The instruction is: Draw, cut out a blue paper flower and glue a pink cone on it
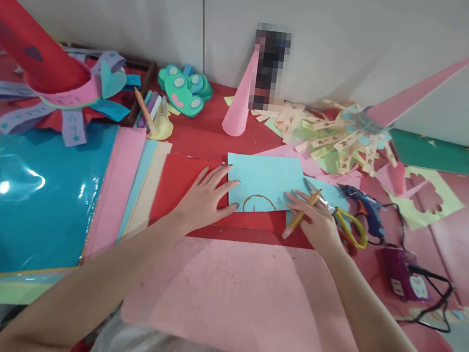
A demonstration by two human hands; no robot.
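Note:
A light blue sheet of paper (266, 178) lies in front of me, with a brown curved line and a short stroke drawn at its near edge. My left hand (206, 201) has its fingers spread over a red sheet (174, 183), thumb and fingertips touching the blue sheet's left edge. Between the fingers of my right hand (318, 222) is a yellow-brown marker (301, 214), held at a slant. That hand's fingertips meet the blue sheet's right edge. Scissors with yellow handles (356, 226) lie just beside it, their blades partly hidden by the hand.
Right of the scissors lie a blue glue gun (366, 208) and a purple power box (405, 274) with black cords. Pink paper cones (239, 103) stand at the back. Left are plastic-wrapped coloured paper (37, 193), a red paper tube (33, 40) and green frog cutouts (185, 91).

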